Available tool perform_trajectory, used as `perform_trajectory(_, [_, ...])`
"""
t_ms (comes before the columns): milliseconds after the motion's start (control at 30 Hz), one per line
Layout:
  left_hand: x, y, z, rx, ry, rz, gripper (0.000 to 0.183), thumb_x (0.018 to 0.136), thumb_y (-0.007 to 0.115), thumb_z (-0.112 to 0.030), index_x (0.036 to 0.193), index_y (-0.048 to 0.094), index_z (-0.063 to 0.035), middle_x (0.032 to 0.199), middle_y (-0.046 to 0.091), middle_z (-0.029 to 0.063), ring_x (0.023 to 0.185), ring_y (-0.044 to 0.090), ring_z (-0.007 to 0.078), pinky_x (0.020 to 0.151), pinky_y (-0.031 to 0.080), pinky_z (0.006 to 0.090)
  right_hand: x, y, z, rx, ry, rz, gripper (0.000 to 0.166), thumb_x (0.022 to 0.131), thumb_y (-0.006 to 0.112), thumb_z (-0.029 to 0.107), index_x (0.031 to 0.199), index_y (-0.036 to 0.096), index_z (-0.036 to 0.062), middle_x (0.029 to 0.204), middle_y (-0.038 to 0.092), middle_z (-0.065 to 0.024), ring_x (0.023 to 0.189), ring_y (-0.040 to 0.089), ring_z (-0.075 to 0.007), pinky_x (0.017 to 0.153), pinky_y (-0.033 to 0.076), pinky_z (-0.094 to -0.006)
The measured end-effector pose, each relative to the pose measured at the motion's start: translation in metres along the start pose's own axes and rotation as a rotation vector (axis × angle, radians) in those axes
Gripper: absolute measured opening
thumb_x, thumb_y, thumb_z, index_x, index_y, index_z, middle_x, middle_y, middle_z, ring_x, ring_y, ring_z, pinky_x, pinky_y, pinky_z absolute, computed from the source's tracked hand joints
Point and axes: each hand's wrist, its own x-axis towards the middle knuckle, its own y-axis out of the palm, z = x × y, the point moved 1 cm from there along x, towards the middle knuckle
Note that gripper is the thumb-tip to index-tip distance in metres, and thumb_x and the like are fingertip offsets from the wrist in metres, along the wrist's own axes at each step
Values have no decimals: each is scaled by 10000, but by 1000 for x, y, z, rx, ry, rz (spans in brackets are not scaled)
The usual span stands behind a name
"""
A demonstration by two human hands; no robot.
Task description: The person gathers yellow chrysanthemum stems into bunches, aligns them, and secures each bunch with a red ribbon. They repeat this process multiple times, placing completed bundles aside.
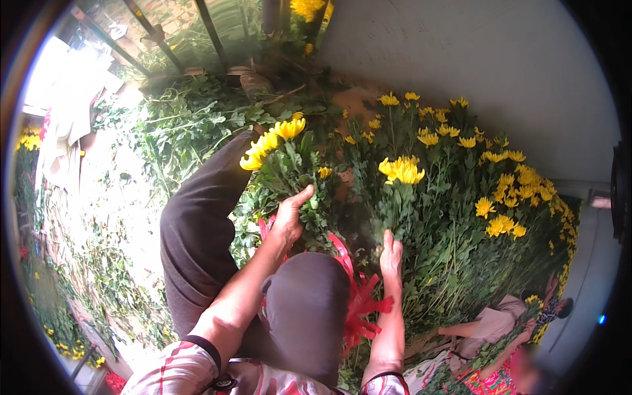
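Note:
My left hand (290,217) grips a small bunch of yellow chrysanthemums (289,129) by the leafy stems, thumb up along them. The blooms lean up and to the left over my bent leg. In my right hand (391,254) are more chrysanthemums (402,170), held below the flower heads; their leaves hide part of my fingers. The two bunches are apart. Red plastic strips (363,298) hang by my knee, between it and my right forearm.
A large heap of cut chrysanthemums (459,256) lies to the right along a grey wall (459,59). Loose leaves (192,116) litter the brightly lit floor at left. Metal bars (212,32) stand at top left. Other people, one in a bright patterned garment (486,377), sit at lower right with flowers.

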Motion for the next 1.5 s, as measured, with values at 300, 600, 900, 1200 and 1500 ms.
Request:
perform_trajectory(300, [-19,20,-18,-53,102,130,236,878,678,-190,1062,681,-43,977,699,55,844,668,183,824,535,331,-22,-76,20,380,85,-345,454,1002,459,439,714,515,92,631,543,-1,463,434,-92,469,365,-268])
perform_trajectory(600, [6,-5,-9,-298,-42,358,320,884,681,-290,1078,660,-36,1046,696,115,958,660,259,914,509,437,-206,-470,-146,871,-39,-1535,310,969,510,447,1032,545,145,752,519,39,570,459,-85,475,389,-236])
perform_trajectory(900, [24,-22,10,-68,5,65,500,781,795,-279,1171,625,-18,1139,648,82,1064,581,240,1010,401,416,-309,-531,-41,635,-420,-1622,314,984,490,432,940,560,129,701,518,22,543,442,-75,454,357,-223])
perform_trajectory(1200, [-11,48,28,79,9,309,352,824,755,-288,1064,664,-46,1004,683,60,913,635,199,818,527,381,-165,-158,87,558,118,-156,422,977,500,460,950,600,51,730,593,-58,590,549,-144,496,438,-274])
perform_trajectory(1500, [-17,12,18,-344,-92,530,370,833,591,-230,1147,635,-38,1077,678,77,1002,621,245,926,482,427,-48,24,96,64,-162,452,630,955,453,562,722,638,7,614,596,-109,553,545,-177,551,433,-356])
